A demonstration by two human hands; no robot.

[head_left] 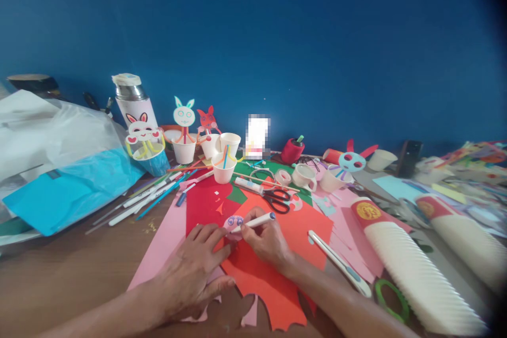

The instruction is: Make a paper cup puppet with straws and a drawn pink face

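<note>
My right hand (pixel 264 240) is closed round a white marker pen (pixel 257 221) with a blue end, its tip down at a small pink paper cutout (pixel 233 221). Two blue eyes are drawn on that cutout, and part of it is hidden by my fingers. With fingers outstretched, my left hand (pixel 198 264) lies flat beside the cutout, fingertips at its near edge. Under both hands are a torn-edged orange sheet (pixel 273 280), a red sheet (pixel 202 198) and a pink sheet (pixel 158 253). Black-handled scissors (pixel 276 202) rest just beyond my right hand.
Paper cups with paper animal faces, such as a white rabbit (pixel 184 115), stand along the back. Markers (pixel 138 206) lie at left near a plastic bag (pixel 59 142). At right are a utility knife (pixel 340 263), green tape (pixel 392 300) and stacked paper cups (pixel 415 274).
</note>
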